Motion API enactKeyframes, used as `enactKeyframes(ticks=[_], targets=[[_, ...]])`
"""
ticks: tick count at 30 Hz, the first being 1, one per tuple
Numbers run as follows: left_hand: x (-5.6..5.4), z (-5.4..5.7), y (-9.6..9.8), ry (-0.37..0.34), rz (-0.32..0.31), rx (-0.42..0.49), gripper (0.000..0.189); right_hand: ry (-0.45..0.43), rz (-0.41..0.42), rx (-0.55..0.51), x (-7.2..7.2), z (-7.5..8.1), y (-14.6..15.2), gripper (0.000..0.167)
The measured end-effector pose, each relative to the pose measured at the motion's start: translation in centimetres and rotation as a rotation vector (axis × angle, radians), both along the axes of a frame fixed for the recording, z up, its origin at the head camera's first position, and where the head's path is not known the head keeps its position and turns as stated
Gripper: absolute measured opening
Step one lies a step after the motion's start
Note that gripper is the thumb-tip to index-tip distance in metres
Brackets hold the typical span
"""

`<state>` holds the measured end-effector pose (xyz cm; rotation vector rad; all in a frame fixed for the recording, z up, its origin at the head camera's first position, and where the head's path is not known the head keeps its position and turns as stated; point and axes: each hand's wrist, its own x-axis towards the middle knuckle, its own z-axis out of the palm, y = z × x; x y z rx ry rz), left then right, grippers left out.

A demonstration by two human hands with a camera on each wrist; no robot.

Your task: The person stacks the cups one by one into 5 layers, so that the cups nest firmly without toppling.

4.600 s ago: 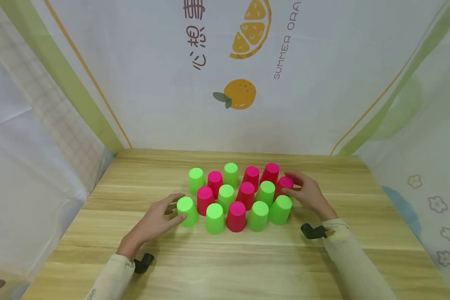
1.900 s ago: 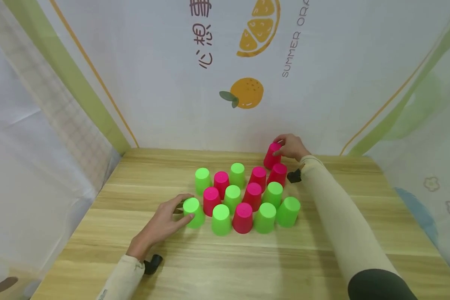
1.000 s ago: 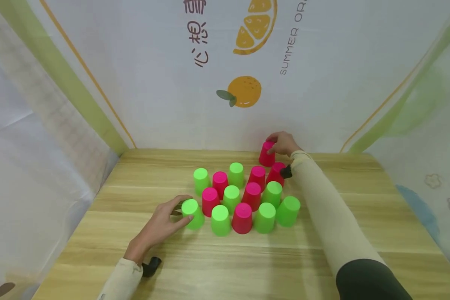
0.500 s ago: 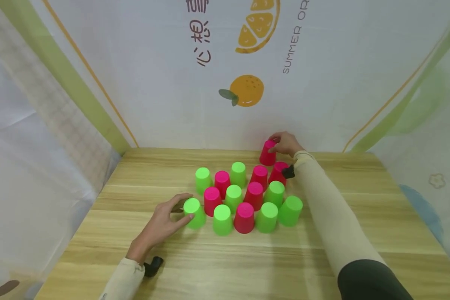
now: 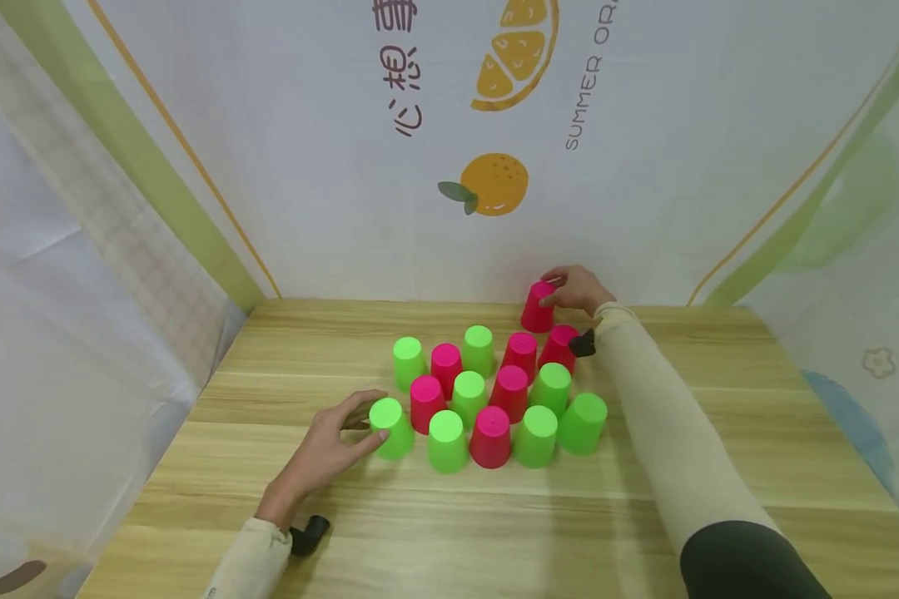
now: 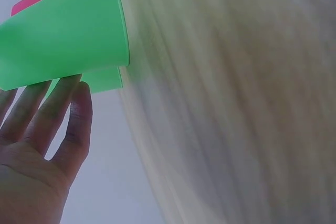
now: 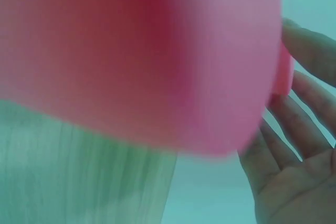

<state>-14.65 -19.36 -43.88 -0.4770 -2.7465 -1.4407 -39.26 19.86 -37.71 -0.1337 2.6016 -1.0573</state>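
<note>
Near the back edge of the table, my right hand [image 5: 580,289] holds an upside-down pink plastic cup [image 5: 537,309], its thumb on the near side and fingers behind. In the right wrist view a nearer pink cup [image 7: 131,66] blocks much of the held one. At the front left my left hand [image 5: 330,441] rests against an upside-down green cup [image 5: 392,431], thumb in front and forefinger behind; in the left wrist view its fairly straight fingers touch the side of a green cup [image 6: 68,35]. Several more upside-down cups, such as a pink cup [image 5: 490,439], stand between the hands.
A wooden table [image 5: 419,532] carries the cups in rough rows. Directly behind it hangs a white curtain [image 5: 330,208] with an orange print. Another pink cup [image 5: 558,349] stands under the right wrist's black camera mount [image 5: 583,344].
Since the oldest frame, my right hand has taken the rightmost pink cup from beside the group to the back of the table. The left hand stays at its green cup.
</note>
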Motion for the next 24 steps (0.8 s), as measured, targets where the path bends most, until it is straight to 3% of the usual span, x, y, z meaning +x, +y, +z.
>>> enactKeyframes(ticks=[11,24], targets=[[-0.1,0.0,0.1,0.001,-0.008,0.019,0.049,0.02,0.045,-0.032,1.9,1.9,2.4,0.061],[-0.2,1.6,-0.3,0.047,-0.027,-0.025,0.043,0.187,0.125,-0.04,5.9,2.9,4.8,0.062]])
